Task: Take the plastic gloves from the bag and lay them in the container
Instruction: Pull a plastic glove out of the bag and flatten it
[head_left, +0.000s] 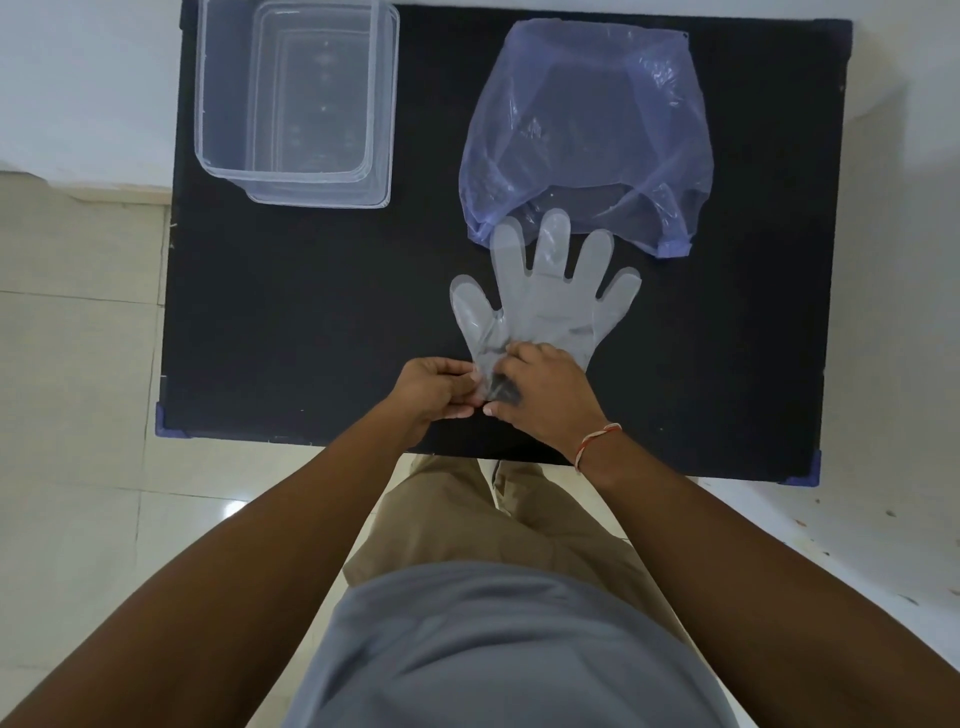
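We pinch the clear, flat plastic glove (545, 306) at its cuff with left hand (434, 387) and right hand (540, 387); its fingers reach the violet plastic bag (587, 140) beyond.

One glove (545, 301), one bag (587, 140), one container (291, 98)

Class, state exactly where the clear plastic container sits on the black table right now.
In the head view, the clear container stands empty at the black table's far left corner, left of the purple bag.

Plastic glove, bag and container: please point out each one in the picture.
plastic glove (545, 306), head view, on its flat palm.
bag (587, 135), head view, on its crumpled middle.
container (208, 104), head view, on its left wall.
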